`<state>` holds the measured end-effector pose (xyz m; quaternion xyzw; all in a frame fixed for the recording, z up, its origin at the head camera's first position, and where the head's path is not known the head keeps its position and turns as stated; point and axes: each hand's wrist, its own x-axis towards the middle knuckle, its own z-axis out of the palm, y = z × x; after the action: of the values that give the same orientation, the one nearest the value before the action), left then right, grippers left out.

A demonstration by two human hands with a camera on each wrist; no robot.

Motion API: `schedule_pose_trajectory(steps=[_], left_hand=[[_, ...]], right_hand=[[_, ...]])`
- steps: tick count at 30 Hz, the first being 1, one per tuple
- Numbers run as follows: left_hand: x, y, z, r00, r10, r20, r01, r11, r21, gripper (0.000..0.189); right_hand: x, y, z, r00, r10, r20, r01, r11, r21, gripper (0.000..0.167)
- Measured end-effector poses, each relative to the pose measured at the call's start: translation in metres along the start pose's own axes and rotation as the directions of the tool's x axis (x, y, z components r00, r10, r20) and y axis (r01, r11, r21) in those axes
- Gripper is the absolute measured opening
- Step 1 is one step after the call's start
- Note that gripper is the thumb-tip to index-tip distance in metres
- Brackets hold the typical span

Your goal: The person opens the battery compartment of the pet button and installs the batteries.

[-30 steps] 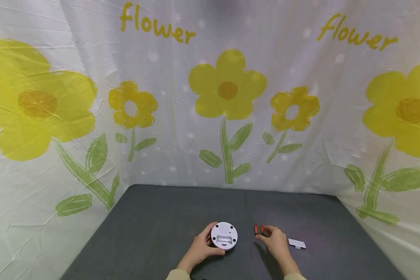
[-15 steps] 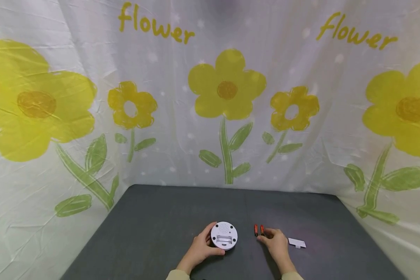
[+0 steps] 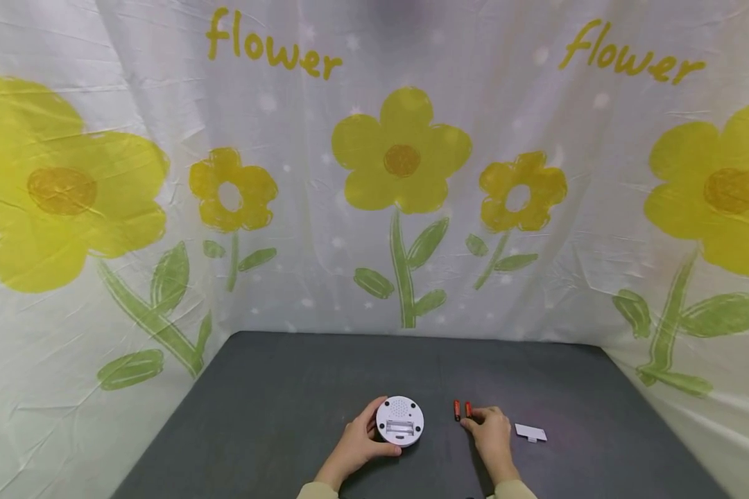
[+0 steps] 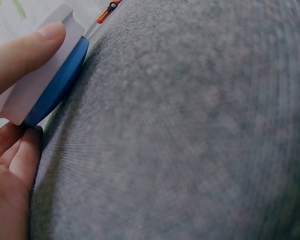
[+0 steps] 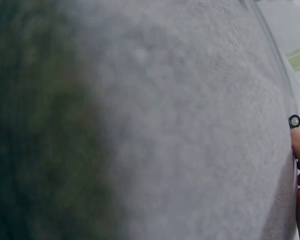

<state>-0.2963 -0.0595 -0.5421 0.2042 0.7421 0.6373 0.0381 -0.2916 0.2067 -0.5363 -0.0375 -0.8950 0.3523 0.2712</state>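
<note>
In the head view my left hand [image 3: 357, 443] grips a round white device [image 3: 399, 409] by its left side, thumb at the near rim and fingers round the far side. Its underside faces up, showing a speaker grille, black feet and an uncovered battery compartment with nothing in it. A blue face [image 4: 60, 82] of the device shows in the left wrist view. My right hand [image 3: 493, 435] pinches the right one of two small red batteries [image 3: 468, 409] between thumb and index finger. The left battery [image 3: 457, 410] stands just beside it. One black-ringed battery end [image 5: 294, 121] shows above a fingertip.
A white battery cover [image 3: 530, 433] with a small tab lies on the dark grey table [image 3: 324, 374], right of my right hand. A flower-printed cloth [image 3: 299, 277] hangs behind the table and along both sides.
My right hand has shifted slightly to the right and nearer, its thumb drawing back from the left battery to the right one. The left hand and the device stay in place.
</note>
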Motion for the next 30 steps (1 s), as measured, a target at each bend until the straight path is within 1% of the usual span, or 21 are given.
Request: schedule_pose_trajectory(steps=[3,8,12,18,24,26,30], left_hand=[[0.001,-0.001,0.001,1.0,-0.007,0.0,0.007,1.0,-0.008,0.092],[0.0,-0.002,0.002,1.0,0.027,0.008,-0.027,1.0,-0.012,0.092],[-0.001,-0.002,0.003,0.999,0.044,0.011,-0.044,0.999,-0.012,0.093],[-0.001,-0.001,0.003,0.999,0.036,0.013,-0.036,0.999,-0.035,0.093],[0.0,-0.002,0.001,0.999,0.031,0.009,-0.03,0.999,-0.011,0.093],[0.0,-0.001,0.001,1.0,0.027,0.009,-0.027,1.0,-0.01,0.093],[0.001,0.0,-0.001,1.0,0.017,0.012,-0.017,1.0,-0.024,0.092]], right_hand=[[0.0,-0.001,0.0,1.0,0.004,-0.028,-0.004,1.0,-0.012,0.017],[-0.001,-0.002,-0.002,0.995,0.035,-0.094,-0.036,0.999,-0.007,0.007],[-0.001,-0.002,-0.003,0.99,0.08,-0.116,-0.079,0.997,0.008,0.007],[0.0,-0.002,-0.003,0.981,0.13,-0.142,-0.124,0.991,0.047,0.007],[0.001,-0.004,-0.005,0.975,0.182,-0.125,-0.172,0.981,0.092,0.009],[0.002,-0.007,-0.006,0.977,0.182,-0.115,-0.171,0.98,0.104,0.01],[0.002,-0.013,-0.004,0.985,0.155,-0.075,-0.144,0.98,0.134,0.01]])
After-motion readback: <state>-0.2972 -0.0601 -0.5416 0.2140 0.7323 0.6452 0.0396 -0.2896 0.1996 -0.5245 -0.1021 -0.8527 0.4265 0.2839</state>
